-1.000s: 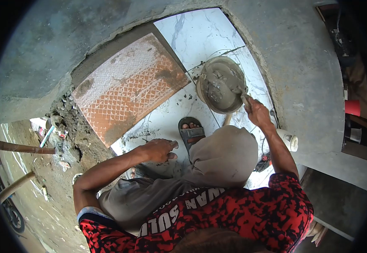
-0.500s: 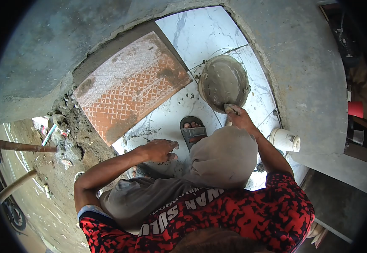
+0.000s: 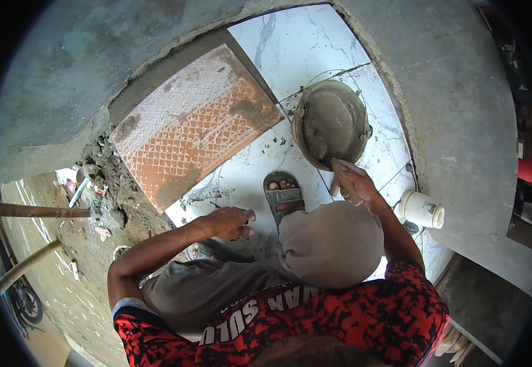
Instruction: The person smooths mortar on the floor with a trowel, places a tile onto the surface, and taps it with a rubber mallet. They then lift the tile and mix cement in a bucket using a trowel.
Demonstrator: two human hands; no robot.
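Observation:
My right hand (image 3: 356, 182) is closed around the wooden handle of a trowel (image 3: 347, 183) at the near rim of a bucket (image 3: 298, 137). The trowel's blade cannot be made out. Wet grey mortar (image 3: 334, 119) lies inside the bucket. My left hand (image 3: 232, 222) hangs over my left leg with nothing in it, its fingers loosely bent and apart. Ahead of it a large tile (image 3: 199, 128) rests with its ridged orange underside up, partly coated in whitish and grey cement. White marbled tiles (image 3: 302, 40) cover the floor under the bucket and my sandalled foot (image 3: 283, 191).
A white container (image 3: 422, 210) lies on its side at the right, by a raised concrete ledge (image 3: 461, 140). Grey concrete (image 3: 58, 92) borders the far left. Rubble (image 3: 116, 196) and two poles (image 3: 33, 210) are at the left. A red cup-like object (image 3: 528, 171) stands far right.
My right hand has turned and drawn slightly back toward me, so the wooden handle now shows at the bucket's rim. The bucket appears tilted differently. My left hand has barely moved.

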